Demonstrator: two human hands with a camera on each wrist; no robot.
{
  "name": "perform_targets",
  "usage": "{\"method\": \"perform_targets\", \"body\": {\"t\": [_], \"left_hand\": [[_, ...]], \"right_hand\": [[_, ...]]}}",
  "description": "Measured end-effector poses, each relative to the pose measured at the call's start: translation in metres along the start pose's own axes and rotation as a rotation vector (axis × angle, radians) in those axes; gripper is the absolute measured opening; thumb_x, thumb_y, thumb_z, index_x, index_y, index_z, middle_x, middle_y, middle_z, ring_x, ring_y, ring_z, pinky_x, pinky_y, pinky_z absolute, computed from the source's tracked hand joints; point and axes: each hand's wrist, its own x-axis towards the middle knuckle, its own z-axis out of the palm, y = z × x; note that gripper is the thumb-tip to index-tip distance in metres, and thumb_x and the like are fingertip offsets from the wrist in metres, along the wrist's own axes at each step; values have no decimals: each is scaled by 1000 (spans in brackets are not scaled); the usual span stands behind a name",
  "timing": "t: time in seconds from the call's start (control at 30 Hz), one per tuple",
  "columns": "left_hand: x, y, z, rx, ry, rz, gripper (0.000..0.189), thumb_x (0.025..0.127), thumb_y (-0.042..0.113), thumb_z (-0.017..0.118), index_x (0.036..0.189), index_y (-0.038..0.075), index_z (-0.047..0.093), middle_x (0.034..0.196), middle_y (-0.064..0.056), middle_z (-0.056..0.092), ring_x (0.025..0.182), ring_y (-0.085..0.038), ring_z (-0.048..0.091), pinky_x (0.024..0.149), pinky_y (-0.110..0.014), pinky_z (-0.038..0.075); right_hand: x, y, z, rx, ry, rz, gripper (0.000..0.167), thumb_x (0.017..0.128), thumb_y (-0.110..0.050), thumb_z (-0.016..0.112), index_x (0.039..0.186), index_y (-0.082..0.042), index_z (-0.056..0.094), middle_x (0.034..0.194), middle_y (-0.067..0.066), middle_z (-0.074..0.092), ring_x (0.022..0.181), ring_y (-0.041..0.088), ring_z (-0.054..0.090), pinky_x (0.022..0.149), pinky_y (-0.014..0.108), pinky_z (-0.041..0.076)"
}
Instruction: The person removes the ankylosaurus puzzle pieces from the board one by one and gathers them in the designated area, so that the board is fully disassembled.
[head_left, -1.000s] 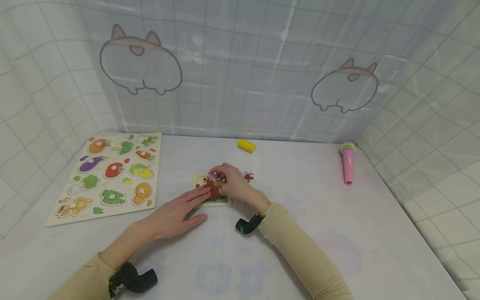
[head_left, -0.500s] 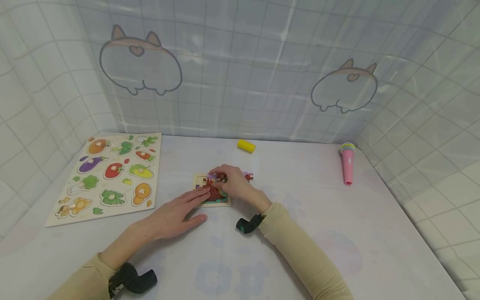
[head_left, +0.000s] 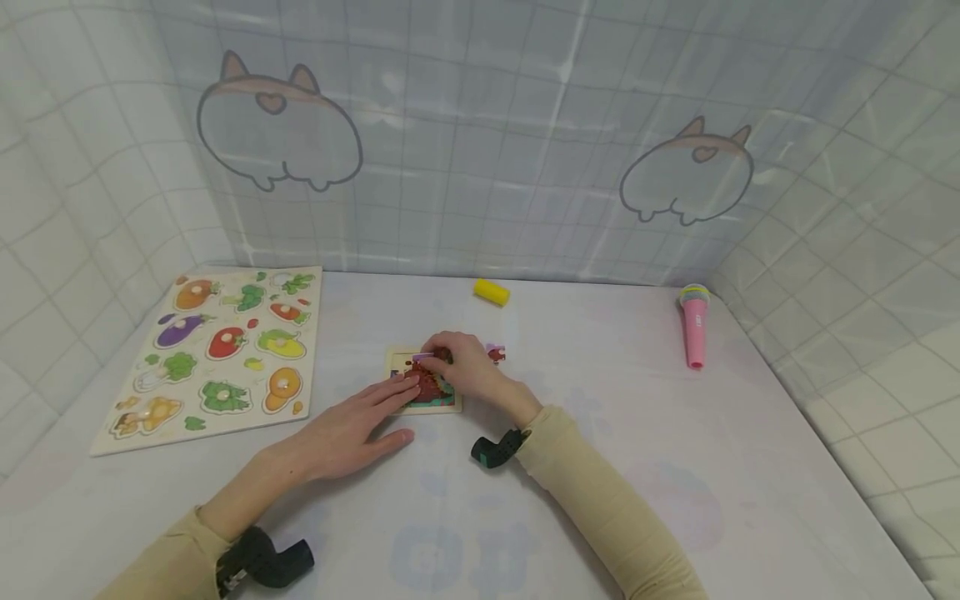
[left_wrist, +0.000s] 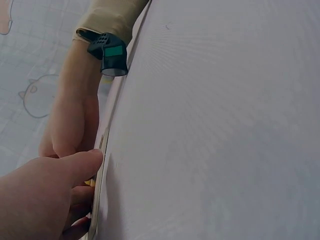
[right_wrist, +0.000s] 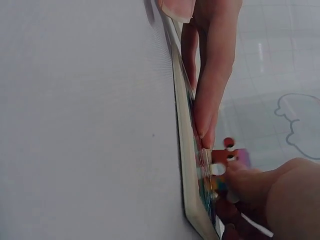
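A small wooden jigsaw puzzle board (head_left: 423, 409) with a dark red picture lies mid-table. My left hand (head_left: 348, 429) rests its straight fingertips on the board's left part, thumb spread onto the table. Over the board's upper right, my right hand (head_left: 468, 367) pinches a red and purple jigsaw piece (right_wrist: 220, 156). In the right wrist view that piece stands tilted up from the board, close to the left fingertips (right_wrist: 204, 125). Another red and purple jigsaw piece (head_left: 496, 353) lies on the table just right of the board. My right fingers hide part of the picture.
A large vegetable peg puzzle (head_left: 251, 362) lies at the left. Behind the small board is a yellow cylinder (head_left: 491, 292). A pink toy microphone (head_left: 696, 329) lies at the far right. Tiled-pattern cloth walls (head_left: 480, 167) bound the table's back and sides.
My right fingers have shifted slightly on the pinched jigsaw piece, and its purple edge sits at a different angle. My left hand has stayed in place on the board.
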Motion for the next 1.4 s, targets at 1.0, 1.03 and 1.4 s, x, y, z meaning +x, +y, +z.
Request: {"method": "perform_targets", "body": {"t": [1.0, 1.03, 1.4], "left_hand": [[16, 16, 7, 187, 97, 29, 59, 101, 51, 51, 147, 15, 52, 138, -12, 55, 135, -36, 42, 122, -57, 20], [16, 16, 9, 197, 103, 32, 58, 101, 50, 52, 147, 14, 53, 137, -12, 55, 133, -36, 43, 122, -58, 20], [17, 18, 16, 138, 78, 43, 68, 102, 54, 47, 152, 8, 43, 160, -7, 35, 146, -30, 33, 118, -48, 35]], "right_hand": [[-72, 69, -85, 101, 251, 203, 18, 97, -17, 67, 114, -12, 70, 99, 4, 69, 84, 21, 59, 74, 26, 51], [-72, 71, -85, 91, 249, 205, 17, 97, -17, 66, 113, -13, 71, 99, 4, 69, 85, 20, 59, 74, 26, 51], [-72, 81, -80, 37, 265, 229, 14, 96, -13, 68, 109, -11, 72, 100, 6, 69, 86, 22, 57, 78, 31, 48]]}}
